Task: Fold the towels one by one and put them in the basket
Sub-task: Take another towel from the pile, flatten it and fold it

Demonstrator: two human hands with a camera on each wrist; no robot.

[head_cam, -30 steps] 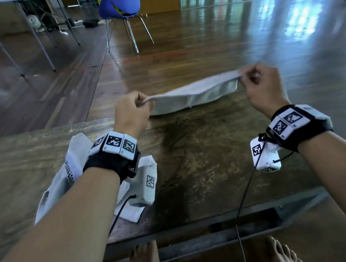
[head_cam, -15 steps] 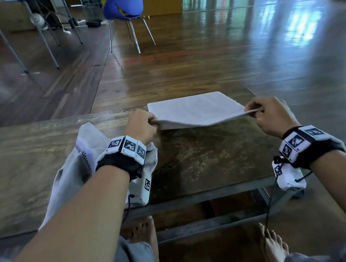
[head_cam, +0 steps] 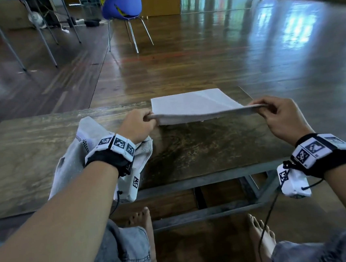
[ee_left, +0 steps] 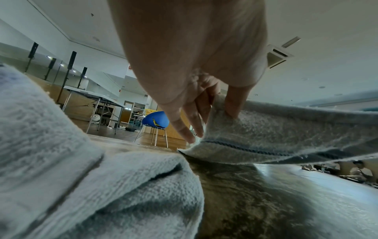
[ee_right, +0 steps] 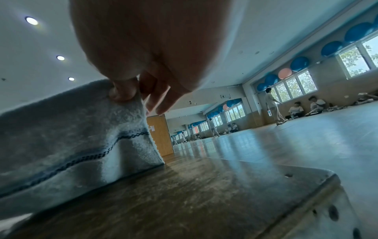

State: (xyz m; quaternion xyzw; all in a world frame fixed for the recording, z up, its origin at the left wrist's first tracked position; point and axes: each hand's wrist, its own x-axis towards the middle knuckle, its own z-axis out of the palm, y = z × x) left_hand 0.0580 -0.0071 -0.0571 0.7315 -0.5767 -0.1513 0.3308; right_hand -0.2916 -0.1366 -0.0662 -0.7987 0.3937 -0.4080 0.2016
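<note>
right now my left hand (head_cam: 138, 126) and right hand (head_cam: 280, 116) each pinch a near corner of a pale grey terry towel (head_cam: 195, 105), thumb on top and fingers curled under the edge, so the near hem hangs taut between them, lifted just above the table (head_cam: 201, 149). from the head view, the far part of the towel lies flat as a neat rectangle on the far right part of the tabletop, with one soft diagonal crease. both wrist views show the fabric up close: looped, fuzzy pile, a thin line of dark blue stitching running parallel to the hem, and a slightly frayed edge. in the left wrist view my thumb (ee_left: 235, 103) presses the folded-over corner against my fingers. the table is dark, worn wood with a mottled, glossy grain, set on a grey metal frame. a second towel (head_cam: 71, 161), crumpled and unfolded, lies under my left wrist at the near left of the table; it has a small black-and-white checked band along one side. beyond the table, a blue moulded chair (head_cam: 123, 3) on thin metal legs stands on the polished plank floor, and something yellow shows just behind it, too hidden for me to identify.
</note>
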